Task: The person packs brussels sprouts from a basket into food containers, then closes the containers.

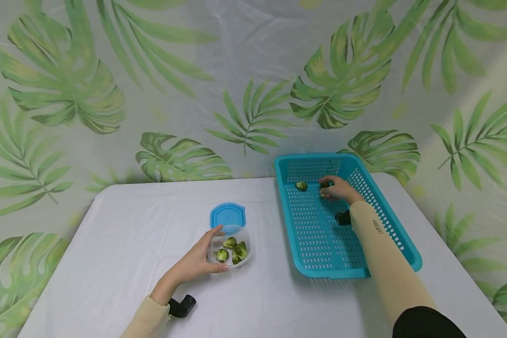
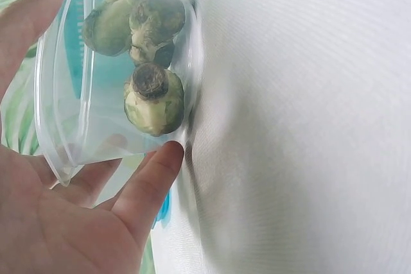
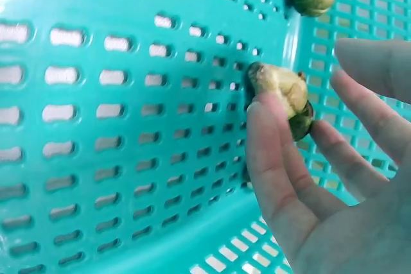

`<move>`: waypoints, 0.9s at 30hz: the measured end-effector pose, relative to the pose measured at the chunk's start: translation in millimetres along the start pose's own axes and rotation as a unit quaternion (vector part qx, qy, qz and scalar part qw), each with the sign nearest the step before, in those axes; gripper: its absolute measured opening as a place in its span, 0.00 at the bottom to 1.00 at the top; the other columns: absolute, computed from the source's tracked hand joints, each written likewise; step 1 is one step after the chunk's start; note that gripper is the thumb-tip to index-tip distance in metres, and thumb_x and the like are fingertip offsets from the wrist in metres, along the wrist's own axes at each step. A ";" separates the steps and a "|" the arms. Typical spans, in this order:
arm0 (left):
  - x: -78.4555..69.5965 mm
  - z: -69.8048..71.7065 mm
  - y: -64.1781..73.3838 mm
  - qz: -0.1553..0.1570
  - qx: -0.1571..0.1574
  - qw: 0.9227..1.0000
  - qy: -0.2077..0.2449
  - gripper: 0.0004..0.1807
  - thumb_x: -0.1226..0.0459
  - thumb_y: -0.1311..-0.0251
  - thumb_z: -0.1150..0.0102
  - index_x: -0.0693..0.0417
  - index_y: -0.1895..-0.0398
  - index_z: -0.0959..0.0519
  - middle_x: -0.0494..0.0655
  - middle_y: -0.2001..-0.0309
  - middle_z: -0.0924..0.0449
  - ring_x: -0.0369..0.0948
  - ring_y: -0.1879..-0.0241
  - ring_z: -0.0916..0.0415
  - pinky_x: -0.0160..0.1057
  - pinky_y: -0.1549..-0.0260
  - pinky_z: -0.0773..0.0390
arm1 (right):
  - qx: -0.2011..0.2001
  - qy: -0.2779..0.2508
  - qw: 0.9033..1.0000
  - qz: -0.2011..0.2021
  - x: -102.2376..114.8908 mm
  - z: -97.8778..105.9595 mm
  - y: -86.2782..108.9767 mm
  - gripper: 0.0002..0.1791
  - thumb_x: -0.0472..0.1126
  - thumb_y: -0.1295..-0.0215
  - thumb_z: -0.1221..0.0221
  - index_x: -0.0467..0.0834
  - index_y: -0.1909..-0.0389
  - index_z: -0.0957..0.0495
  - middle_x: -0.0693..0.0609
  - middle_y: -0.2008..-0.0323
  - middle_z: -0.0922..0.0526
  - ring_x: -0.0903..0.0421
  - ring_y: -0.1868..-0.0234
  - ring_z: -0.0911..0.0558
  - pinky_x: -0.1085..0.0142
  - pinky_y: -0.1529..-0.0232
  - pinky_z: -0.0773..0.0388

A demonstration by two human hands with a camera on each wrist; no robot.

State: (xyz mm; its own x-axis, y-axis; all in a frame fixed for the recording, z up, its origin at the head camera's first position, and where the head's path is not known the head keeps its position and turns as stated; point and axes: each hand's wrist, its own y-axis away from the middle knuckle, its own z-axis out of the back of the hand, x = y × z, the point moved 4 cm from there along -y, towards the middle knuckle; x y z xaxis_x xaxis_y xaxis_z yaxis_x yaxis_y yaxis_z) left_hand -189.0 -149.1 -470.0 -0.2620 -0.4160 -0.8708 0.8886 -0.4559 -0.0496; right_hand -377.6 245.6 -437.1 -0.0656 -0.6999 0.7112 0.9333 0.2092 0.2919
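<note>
My left hand point(image 1: 193, 259) holds a clear plastic container point(image 2: 74, 107) on the white table, thumb on one side of it and fingers on the other. Several Brussels sprouts point(image 2: 154, 99) lie inside. Within the turquoise basket point(image 1: 301, 271), my right hand point(image 1: 340, 189) reaches around a Brussels sprout point(image 3: 282, 89) close to the basket wall. A fingertip overlaps that sprout in the right wrist view, while the other fingers are spread, with a gap to the topmost digit. Another Brussels sprout point(image 1: 301, 186) sits nearby on the basket floor.
A blue lid point(image 1: 227, 216) lies just behind the clear container. The basket's raised, slotted walls surround the right hand. Behind the white-covered table point(image 1: 122, 234) hangs a leaf-print cloth point(image 1: 253, 56). Each wrist carries a small black device point(image 1: 182, 306).
</note>
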 end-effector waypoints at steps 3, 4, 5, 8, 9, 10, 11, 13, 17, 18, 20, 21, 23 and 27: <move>0.4 -0.2 0.3 0.001 0.000 1.000 0.002 0.56 0.58 0.51 0.26 0.58 0.25 0.54 0.57 0.32 0.42 0.56 0.35 0.43 0.62 0.43 0.39 | 0.000 0.020 1.000 0.008 -1.7 -0.7 -0.5 0.26 0.31 0.32 0.53 0.29 0.34 0.39 0.30 0.42 0.35 0.41 0.57 0.25 0.52 0.57 0.24; 0.5 -0.2 0.3 0.002 0.000 1.000 0.001 0.56 0.58 0.51 0.27 0.58 0.25 0.54 0.56 0.32 0.42 0.56 0.34 0.43 0.62 0.43 0.39 | 0.003 0.033 0.999 0.016 -1.4 -0.9 -0.1 0.26 0.30 0.33 0.54 0.28 0.34 0.39 0.29 0.41 0.35 0.39 0.54 0.26 0.51 0.57 0.25; 0.9 -0.2 0.3 0.004 0.001 1.000 0.000 0.56 0.57 0.50 0.27 0.57 0.25 0.54 0.56 0.32 0.42 0.56 0.34 0.43 0.62 0.43 0.40 | 0.004 0.040 0.999 0.020 -1.4 -1.1 0.4 0.26 0.29 0.34 0.54 0.27 0.35 0.38 0.28 0.40 0.36 0.37 0.52 0.26 0.51 0.56 0.25; 2.1 -0.5 -0.2 0.006 0.002 1.000 -0.003 0.56 0.55 0.50 0.27 0.57 0.25 0.54 0.55 0.31 0.42 0.56 0.34 0.44 0.62 0.42 0.40 | -0.003 0.061 0.998 0.033 -1.0 -1.3 1.9 0.24 0.29 0.35 0.52 0.26 0.38 0.35 0.28 0.39 0.35 0.35 0.46 0.28 0.50 0.56 0.24; 2.5 -0.6 -0.4 0.006 0.002 1.000 -0.004 0.56 0.55 0.50 0.27 0.57 0.25 0.54 0.55 0.31 0.42 0.55 0.34 0.44 0.62 0.42 0.40 | -0.007 0.062 0.998 0.033 -0.8 -1.3 2.2 0.24 0.29 0.35 0.52 0.26 0.38 0.34 0.28 0.40 0.34 0.35 0.47 0.28 0.51 0.57 0.25; 2.5 -0.7 -0.6 0.007 0.003 1.000 -0.004 0.56 0.54 0.50 0.28 0.57 0.25 0.54 0.55 0.31 0.43 0.56 0.34 0.44 0.62 0.43 0.40 | -0.014 0.058 0.998 0.032 -0.7 -1.0 2.6 0.24 0.28 0.36 0.51 0.26 0.39 0.33 0.28 0.40 0.34 0.35 0.49 0.28 0.51 0.58 0.25; 2.7 -0.8 -0.7 0.007 0.003 1.000 -0.004 0.56 0.54 0.50 0.28 0.57 0.25 0.54 0.55 0.31 0.43 0.55 0.34 0.44 0.62 0.43 0.39 | -0.023 0.056 0.998 0.032 -0.1 -0.3 2.9 0.23 0.29 0.36 0.51 0.27 0.40 0.32 0.28 0.39 0.34 0.36 0.50 0.28 0.51 0.59 0.26; 2.7 -0.8 -0.8 0.008 0.003 1.000 -0.004 0.56 0.54 0.50 0.28 0.57 0.25 0.55 0.55 0.31 0.43 0.55 0.34 0.43 0.62 0.43 0.38 | -0.042 0.044 0.998 0.031 1.9 1.6 3.8 0.22 0.30 0.36 0.50 0.28 0.40 0.30 0.29 0.38 0.37 0.37 0.51 0.27 0.51 0.58 0.26; 2.2 -0.1 -0.9 0.010 0.002 1.000 -0.004 0.56 0.55 0.50 0.28 0.57 0.25 0.54 0.55 0.31 0.42 0.55 0.34 0.42 0.61 0.44 0.37 | -0.073 -0.011 0.997 0.037 10.6 6.3 5.6 0.20 0.34 0.31 0.48 0.31 0.41 0.30 0.31 0.37 0.38 0.36 0.47 0.27 0.47 0.49 0.28; 2.3 0.2 -1.0 0.009 0.002 1.000 -0.004 0.56 0.55 0.50 0.27 0.57 0.25 0.54 0.55 0.31 0.43 0.55 0.34 0.42 0.62 0.44 0.38 | -0.077 -0.031 0.996 0.041 13.7 7.1 6.0 0.19 0.35 0.30 0.48 0.31 0.41 0.30 0.31 0.37 0.37 0.36 0.46 0.27 0.46 0.47 0.29; 2.4 0.5 -1.2 0.007 0.001 1.000 -0.003 0.56 0.55 0.50 0.27 0.57 0.25 0.54 0.55 0.31 0.42 0.55 0.35 0.42 0.62 0.44 0.38 | -0.078 -0.064 0.993 0.053 21.2 8.2 7.4 0.20 0.36 0.29 0.47 0.31 0.41 0.32 0.33 0.41 0.33 0.36 0.46 0.27 0.46 0.46 0.30; 2.5 0.6 -1.4 0.006 0.001 1.000 -0.004 0.56 0.55 0.50 0.27 0.57 0.25 0.54 0.56 0.32 0.42 0.55 0.35 0.42 0.62 0.44 0.38 | -0.076 -0.080 0.992 0.060 25.2 8.5 8.1 0.20 0.36 0.29 0.47 0.30 0.42 0.32 0.33 0.43 0.32 0.36 0.46 0.27 0.46 0.45 0.30; 2.8 0.6 -1.6 0.004 0.000 1.000 -0.004 0.55 0.55 0.50 0.27 0.57 0.25 0.54 0.56 0.32 0.42 0.55 0.35 0.42 0.63 0.44 0.39 | -0.066 -0.097 0.990 0.073 33.9 8.7 11.2 0.20 0.38 0.29 0.46 0.30 0.42 0.33 0.34 0.45 0.31 0.36 0.46 0.27 0.46 0.46 0.30; 3.3 0.7 -0.9 0.005 0.000 1.000 -0.009 0.56 0.54 0.50 0.27 0.57 0.25 0.54 0.55 0.32 0.42 0.55 0.35 0.41 0.62 0.44 0.37 | -0.030 -0.115 0.988 0.102 52.2 6.6 21.9 0.23 0.40 0.30 0.44 0.31 0.41 0.33 0.36 0.45 0.30 0.37 0.47 0.26 0.48 0.47 0.28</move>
State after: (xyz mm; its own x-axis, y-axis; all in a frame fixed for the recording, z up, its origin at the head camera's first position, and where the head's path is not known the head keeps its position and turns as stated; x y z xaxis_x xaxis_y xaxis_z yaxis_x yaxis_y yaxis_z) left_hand -190.9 -150.6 -472.4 -0.2598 -0.4345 -0.8624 0.8911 -0.4520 -0.0407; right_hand -362.9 218.1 -389.4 0.0546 -0.4721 0.8798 0.9542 0.2843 0.0933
